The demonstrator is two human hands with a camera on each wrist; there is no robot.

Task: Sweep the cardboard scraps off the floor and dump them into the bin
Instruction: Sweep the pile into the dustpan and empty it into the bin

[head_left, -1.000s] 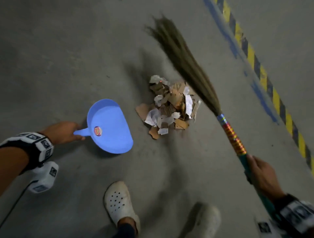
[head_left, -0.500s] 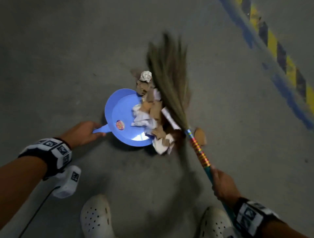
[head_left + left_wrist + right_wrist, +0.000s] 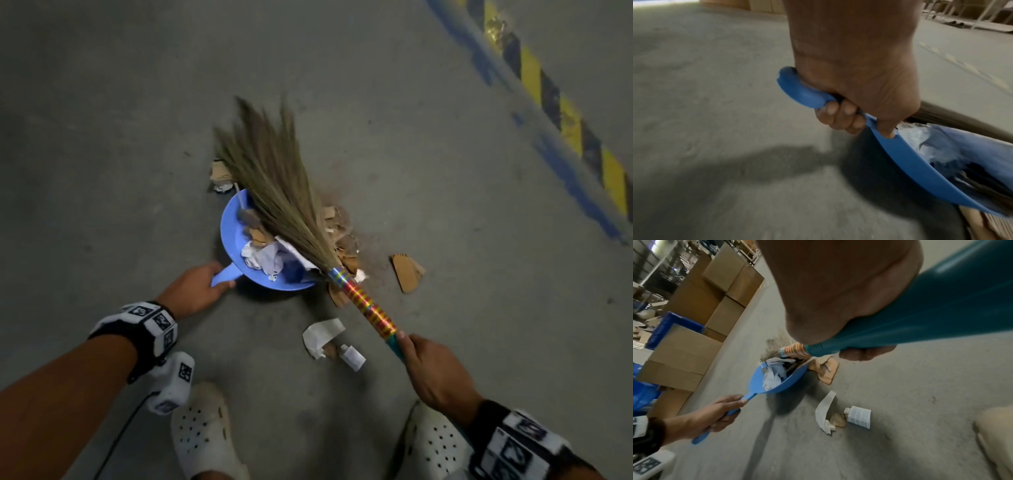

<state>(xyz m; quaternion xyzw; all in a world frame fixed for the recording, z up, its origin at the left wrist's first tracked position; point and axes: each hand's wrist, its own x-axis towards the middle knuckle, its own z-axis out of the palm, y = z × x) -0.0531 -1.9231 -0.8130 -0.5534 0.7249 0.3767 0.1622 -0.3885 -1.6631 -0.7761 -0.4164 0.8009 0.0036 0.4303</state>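
Observation:
My left hand (image 3: 195, 289) grips the handle of a blue dustpan (image 3: 230, 236) resting on the concrete floor; its fingers (image 3: 840, 117) wrap the handle. White paper and cardboard scraps (image 3: 263, 253) lie inside the pan. My right hand (image 3: 433, 371) holds the teal handle (image 3: 920, 318) of a grass broom (image 3: 274, 178), whose bristles lie across the pan. More cardboard scraps (image 3: 337, 226) sit at the pan's right. One piece (image 3: 406, 272) lies further right. Some paper and a small white bottle (image 3: 352, 356) lie near my feet. No bin is visible.
A yellow-and-black hazard stripe (image 3: 561, 113) with blue paint runs along the upper right floor. Stacked cardboard boxes (image 3: 701, 308) and blue crates stand off to the left in the right wrist view. My white clogs (image 3: 205, 435) are at the bottom.
The broom swept left from beside the pile and now lies over the dustpan. Scraps went into the pan; a few scattered toward my feet and to the right.

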